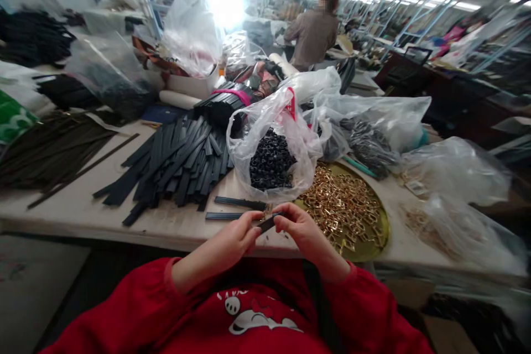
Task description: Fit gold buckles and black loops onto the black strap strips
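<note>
Between my two hands, close to the table's front edge, is a short dark strap [266,224]. My left hand [244,232] has its fingers closed on the strap's left end. My right hand [295,223] pinches the other end, where a bit of gold metal, perhaps a buckle, shows beside the fingertips. Just beyond my hands lie two dark straps, the farther one [238,202] reaching toward small gold pieces. A round gold tray [384,215] heaped with gold buckles [340,202] stands by my right hand. Past my hands, an open plastic bag [238,149] holds small black loops [271,160].
A large pile of dark straps [174,155] spreads left of the bag, with longer dark strips [45,149] farther left. Clear plastic bags [456,171] crowd the table's right side. Behind the table, a person [315,33] faces away among shelving frames.
</note>
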